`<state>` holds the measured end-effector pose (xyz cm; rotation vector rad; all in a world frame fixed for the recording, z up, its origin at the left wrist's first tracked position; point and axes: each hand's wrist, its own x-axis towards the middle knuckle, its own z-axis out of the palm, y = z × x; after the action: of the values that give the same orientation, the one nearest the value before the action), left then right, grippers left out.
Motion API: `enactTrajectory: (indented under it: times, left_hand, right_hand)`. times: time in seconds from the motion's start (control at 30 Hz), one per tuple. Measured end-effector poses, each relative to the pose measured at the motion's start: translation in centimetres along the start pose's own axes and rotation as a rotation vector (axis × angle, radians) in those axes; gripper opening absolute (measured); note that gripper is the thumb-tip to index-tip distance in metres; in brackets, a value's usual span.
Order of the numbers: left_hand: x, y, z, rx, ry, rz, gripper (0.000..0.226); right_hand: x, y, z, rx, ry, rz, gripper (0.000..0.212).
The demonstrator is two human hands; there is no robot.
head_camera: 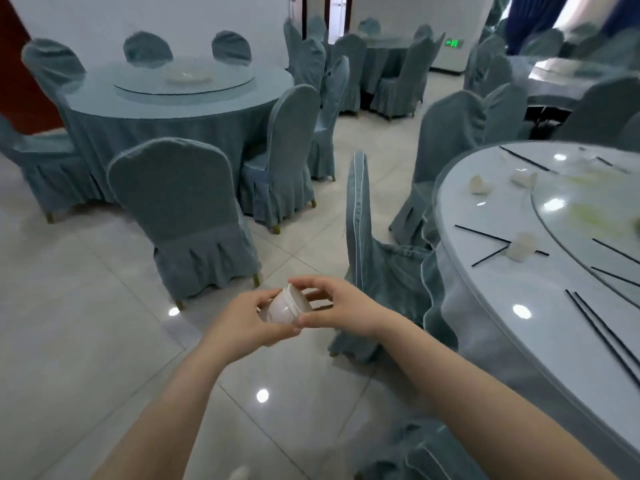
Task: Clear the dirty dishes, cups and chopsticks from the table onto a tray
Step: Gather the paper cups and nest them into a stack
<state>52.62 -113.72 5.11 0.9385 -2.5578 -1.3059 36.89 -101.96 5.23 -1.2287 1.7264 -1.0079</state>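
Both hands hold one white cup (288, 307) out over the tiled floor, left of the dirty table. My left hand (247, 318) cradles its base and side; my right hand (337, 306) pinches its rim end with curled fingers. The cup lies tilted on its side. On the round table (460, 216) at right lie several tipped white cups, such as one (479, 185), another (523, 177) and a third (521, 247), among scattered black chopsticks (602, 332). No tray is in view.
A covered chair (370, 237) stands between my hands and the table; another chair (187, 216) stands ahead on the left. A second round table (173, 102) with a glass turntable and a white plate (187, 75) sits at the back left. Open tiled floor (86, 323) lies below.
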Motion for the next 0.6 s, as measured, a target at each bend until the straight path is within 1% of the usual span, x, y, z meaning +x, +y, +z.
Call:
enactTrajectory:
  times: [0.07, 0.13, 0.2, 0.27, 0.47, 0.53, 0.6]
  left_hand:
    - [3.9, -0.1, -1.4, -0.011, -0.060, 0.048, 0.054]
    - [7.9, 0.2, -2.4, 0.016, -0.118, 0.100, 0.060]
    - [11.4, 1.0, -3.0, 0.059, -0.177, 0.146, 0.066]
    - [14.8, 2.2, -3.1, 0.066, -0.245, 0.213, 0.068]
    - [23.6, 7.1, 0.3, 0.077, -0.445, 0.387, 0.056]
    - [26.6, 8.7, 2.0, 0.108, -0.500, 0.441, 0.053]
    - [30.0, 10.4, 3.8, 0.148, -0.520, 0.478, 0.056]
  right_hand:
    - [2.0, 0.0, -1.2, 0.042, 0.117, 0.039, 0.066]
    - [3.4, 0.4, -2.8, 0.150, 0.246, 0.082, 0.057]
    - [3.7, 1.1, -4.4, 0.212, 0.370, 0.144, 0.048]
    - [3.2, 2.3, -6.5, 0.227, 0.501, 0.199, 0.043]
    - [-0.1, 6.7, -12.1, 0.335, 0.855, 0.333, 0.028]
    - [-0.7, 8.6, -14.3, 0.379, 0.964, 0.362, 0.027]
    - [-1.0, 10.9, -17.0, 0.386, 1.041, 0.390, 0.029]
